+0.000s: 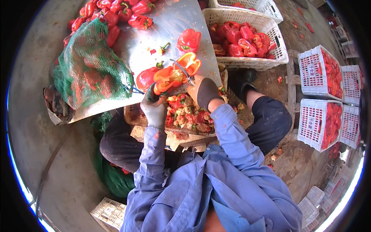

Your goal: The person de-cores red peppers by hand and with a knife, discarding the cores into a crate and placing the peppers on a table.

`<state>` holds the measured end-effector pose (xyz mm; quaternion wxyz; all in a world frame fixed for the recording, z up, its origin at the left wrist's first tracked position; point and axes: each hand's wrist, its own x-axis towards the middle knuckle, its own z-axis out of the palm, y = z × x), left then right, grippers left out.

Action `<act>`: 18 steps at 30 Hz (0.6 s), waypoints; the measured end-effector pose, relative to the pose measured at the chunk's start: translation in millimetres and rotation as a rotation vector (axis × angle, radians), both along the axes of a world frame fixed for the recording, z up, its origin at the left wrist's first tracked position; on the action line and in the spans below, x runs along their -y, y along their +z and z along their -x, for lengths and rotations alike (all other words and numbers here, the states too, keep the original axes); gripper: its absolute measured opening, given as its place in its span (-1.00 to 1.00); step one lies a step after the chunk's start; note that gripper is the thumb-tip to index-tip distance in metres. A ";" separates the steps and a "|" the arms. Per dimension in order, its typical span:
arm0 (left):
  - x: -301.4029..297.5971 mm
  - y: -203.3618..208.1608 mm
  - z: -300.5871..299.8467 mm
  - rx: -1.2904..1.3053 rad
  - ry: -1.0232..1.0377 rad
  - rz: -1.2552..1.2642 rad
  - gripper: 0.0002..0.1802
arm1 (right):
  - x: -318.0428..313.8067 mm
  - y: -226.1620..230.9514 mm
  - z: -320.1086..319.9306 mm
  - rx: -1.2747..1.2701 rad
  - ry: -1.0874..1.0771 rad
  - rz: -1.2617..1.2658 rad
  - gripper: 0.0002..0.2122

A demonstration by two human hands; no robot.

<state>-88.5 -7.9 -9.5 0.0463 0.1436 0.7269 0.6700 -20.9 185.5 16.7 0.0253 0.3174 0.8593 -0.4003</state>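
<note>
My left hand [155, 108], in a grey glove with dark fingertips, is closed on the lower edge of a cut-open bell pepper [165, 82], its orange inside and pale seed core showing. In my right hand [203, 92], in a brown glove, is a thin curved knife [182, 69] whose blade arcs over the pepper; its handle is hidden in the fist. Beyond the blade an opened pepper piece [191, 61] faces up. A whole red pepper [147, 78] lies just left of the cut one, and another red pepper [189, 40] sits farther up the metal table [176, 19].
Below my hands a crate [133, 118] holds seed cores and scraps. Green netting [91, 63] with peppers covers the table's left, near a pepper pile [116, 13]. A white crate of peppers [253, 63] stands right of the table; stacked crates [311, 77] stand far right.
</note>
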 end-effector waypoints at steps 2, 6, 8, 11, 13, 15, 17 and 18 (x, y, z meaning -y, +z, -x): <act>-5.3 4.8 -1.0 0.049 0.026 -0.018 -0.48 | -3.3 -5.4 -5.8 0.029 0.073 -0.030 -0.75; -9.4 -4.7 0.4 0.001 0.086 0.002 -0.52 | 0.4 -3.2 -13.5 0.104 0.095 -0.028 -0.76; -10.5 -10.1 1.3 0.003 0.118 0.040 -0.55 | 9.3 -9.9 -20.1 0.076 0.049 -0.038 -0.75; -16.0 -7.3 1.0 0.081 0.170 -0.071 -0.58 | 18.1 -17.0 -31.3 0.078 0.076 -0.031 -0.73; -21.6 -12.2 2.9 0.072 0.178 -0.137 -0.59 | 20.5 -46.8 -41.5 0.048 0.091 -0.085 -0.72; -21.0 -16.3 3.0 0.057 0.174 -0.124 -0.60 | 21.9 -55.7 -49.0 0.011 0.055 -0.050 -0.72; -16.9 -17.4 2.2 0.142 0.172 -0.219 -0.62 | 27.3 -46.1 -61.1 0.004 -0.007 0.033 -0.72; -20.1 -16.0 2.3 0.185 0.166 -0.276 -0.63 | 24.1 -47.3 -71.9 0.015 0.005 0.033 -0.72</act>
